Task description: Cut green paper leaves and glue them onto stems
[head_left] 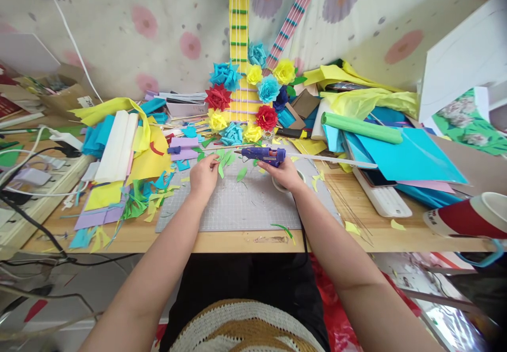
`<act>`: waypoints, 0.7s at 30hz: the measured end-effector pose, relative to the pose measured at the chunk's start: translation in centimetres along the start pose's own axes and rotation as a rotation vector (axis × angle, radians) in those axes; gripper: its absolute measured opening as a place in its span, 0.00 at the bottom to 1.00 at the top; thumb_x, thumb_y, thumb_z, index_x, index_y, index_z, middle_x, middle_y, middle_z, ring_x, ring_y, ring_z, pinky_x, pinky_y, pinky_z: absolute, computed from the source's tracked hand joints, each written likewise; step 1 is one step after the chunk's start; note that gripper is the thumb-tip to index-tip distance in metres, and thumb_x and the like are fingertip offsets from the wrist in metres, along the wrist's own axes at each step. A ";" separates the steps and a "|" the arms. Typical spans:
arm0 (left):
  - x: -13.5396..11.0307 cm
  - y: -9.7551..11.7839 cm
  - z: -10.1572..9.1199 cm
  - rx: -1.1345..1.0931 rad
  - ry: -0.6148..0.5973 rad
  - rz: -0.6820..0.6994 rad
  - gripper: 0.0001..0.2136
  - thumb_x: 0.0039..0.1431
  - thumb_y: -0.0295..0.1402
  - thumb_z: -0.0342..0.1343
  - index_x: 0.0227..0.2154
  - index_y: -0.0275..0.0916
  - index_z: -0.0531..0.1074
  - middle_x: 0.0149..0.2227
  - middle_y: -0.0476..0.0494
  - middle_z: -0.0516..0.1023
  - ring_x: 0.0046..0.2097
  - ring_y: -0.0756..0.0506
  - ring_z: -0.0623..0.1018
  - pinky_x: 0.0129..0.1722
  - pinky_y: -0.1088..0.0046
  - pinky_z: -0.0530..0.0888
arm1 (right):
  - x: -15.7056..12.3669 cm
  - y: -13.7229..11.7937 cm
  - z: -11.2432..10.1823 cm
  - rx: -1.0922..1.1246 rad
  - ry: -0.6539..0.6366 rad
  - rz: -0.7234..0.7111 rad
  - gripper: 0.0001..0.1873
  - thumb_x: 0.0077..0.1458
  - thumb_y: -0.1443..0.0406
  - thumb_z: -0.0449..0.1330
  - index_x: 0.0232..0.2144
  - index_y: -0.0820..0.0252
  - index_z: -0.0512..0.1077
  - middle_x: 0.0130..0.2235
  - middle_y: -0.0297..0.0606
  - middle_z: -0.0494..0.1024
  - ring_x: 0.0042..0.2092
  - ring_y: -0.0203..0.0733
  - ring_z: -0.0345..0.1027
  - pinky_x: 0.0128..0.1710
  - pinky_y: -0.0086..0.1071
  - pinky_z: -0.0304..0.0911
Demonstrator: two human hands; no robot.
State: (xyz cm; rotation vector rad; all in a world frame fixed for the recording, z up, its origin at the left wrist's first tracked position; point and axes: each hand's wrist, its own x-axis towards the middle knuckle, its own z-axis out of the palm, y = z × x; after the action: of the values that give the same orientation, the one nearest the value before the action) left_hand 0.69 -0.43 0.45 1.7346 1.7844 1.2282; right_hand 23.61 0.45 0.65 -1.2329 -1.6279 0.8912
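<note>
My right hand [283,173] is closed around the handle of a purple hot glue gun [263,154], whose nozzle points left. A long whitish glue stick [332,160] juts from its back end. My left hand [205,175] pinches a green paper leaf [225,160] near the nozzle; I cannot tell whether the tip touches it. Another green leaf [241,174] lies on the grey cutting mat [253,212] between my hands. Behind them leans a yellow paper guitar [238,29] covered with blue, red and yellow paper flowers. A roll of tape [279,185] is partly hidden under my right hand.
Paper scraps and a white roll [116,146] crowd the left side, beside a power strip [51,198] with cables. To the right are blue sheets [407,154], a green paper roll [362,127] and a red-and-white cup [471,216]. The gun's cord [303,225] hangs over the table's front edge.
</note>
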 end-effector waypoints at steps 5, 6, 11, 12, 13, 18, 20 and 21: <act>0.1 -0.5 0.7 -0.207 -0.094 -0.180 0.11 0.47 0.25 0.55 0.37 0.37 0.72 0.32 0.45 0.78 0.30 0.47 0.77 0.29 0.73 0.71 | 0.0 0.2 0.2 -0.005 -0.007 0.001 0.20 0.43 0.51 0.63 0.35 0.58 0.74 0.33 0.36 0.77 0.36 0.44 0.69 0.41 0.40 0.65; 0.1 -0.4 0.8 -0.270 -0.113 -0.238 0.12 0.48 0.25 0.55 0.38 0.36 0.71 0.32 0.44 0.78 0.29 0.47 0.77 0.26 0.75 0.71 | 0.0 0.1 0.2 -0.011 -0.017 0.002 0.20 0.43 0.51 0.63 0.35 0.58 0.74 0.33 0.36 0.77 0.36 0.44 0.69 0.41 0.39 0.65; 0.1 0.7 0.9 -0.486 -0.164 -0.412 0.16 0.46 0.26 0.59 0.41 0.33 0.67 0.32 0.42 0.78 0.27 0.48 0.78 0.18 0.80 0.67 | -0.3 -0.9 0.3 -0.052 -0.121 -0.011 0.22 0.44 0.51 0.61 0.36 0.60 0.75 0.34 0.37 0.77 0.36 0.43 0.69 0.38 0.35 0.64; 0.1 0.9 0.8 -0.511 -0.176 -0.420 0.17 0.46 0.26 0.60 0.41 0.33 0.67 0.32 0.42 0.78 0.27 0.48 0.78 0.17 0.81 0.67 | -0.4 -1.1 0.3 -0.070 -0.134 -0.018 0.22 0.45 0.51 0.61 0.37 0.60 0.75 0.34 0.37 0.77 0.36 0.43 0.69 0.38 0.35 0.64; 0.1 1.1 0.8 -0.533 -0.189 -0.423 0.18 0.45 0.27 0.61 0.42 0.33 0.67 0.32 0.42 0.78 0.27 0.48 0.78 0.17 0.81 0.67 | -0.5 -1.3 0.3 -0.088 -0.141 -0.023 0.21 0.45 0.52 0.61 0.38 0.60 0.75 0.35 0.36 0.78 0.36 0.43 0.69 0.38 0.34 0.64; -0.1 1.4 0.9 -0.585 -0.246 -0.424 0.21 0.43 0.26 0.63 0.43 0.33 0.67 0.35 0.41 0.79 0.27 0.48 0.78 0.17 0.81 0.66 | -0.5 -1.6 0.4 -0.165 -0.137 -0.008 0.21 0.45 0.52 0.60 0.37 0.61 0.75 0.33 0.35 0.78 0.34 0.41 0.69 0.35 0.31 0.63; -0.1 1.4 0.9 -0.594 -0.243 -0.430 0.21 0.42 0.27 0.63 0.42 0.33 0.67 0.35 0.41 0.79 0.26 0.49 0.78 0.17 0.81 0.67 | -0.5 -1.4 0.4 -0.193 -0.138 -0.004 0.22 0.45 0.52 0.60 0.37 0.61 0.75 0.31 0.35 0.77 0.33 0.40 0.68 0.33 0.29 0.62; -0.1 1.4 0.9 -0.599 -0.240 -0.433 0.21 0.42 0.27 0.63 0.42 0.33 0.67 0.34 0.41 0.79 0.26 0.48 0.78 0.17 0.81 0.67 | -0.5 -1.3 0.4 -0.200 -0.142 -0.006 0.22 0.45 0.51 0.60 0.37 0.61 0.75 0.31 0.35 0.77 0.32 0.39 0.68 0.32 0.29 0.62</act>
State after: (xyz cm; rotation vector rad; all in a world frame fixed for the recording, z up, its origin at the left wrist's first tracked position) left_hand 2.30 -0.40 1.00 1.0409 1.3622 1.1464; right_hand 22.85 -0.37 1.58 -1.3240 -1.8695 0.8444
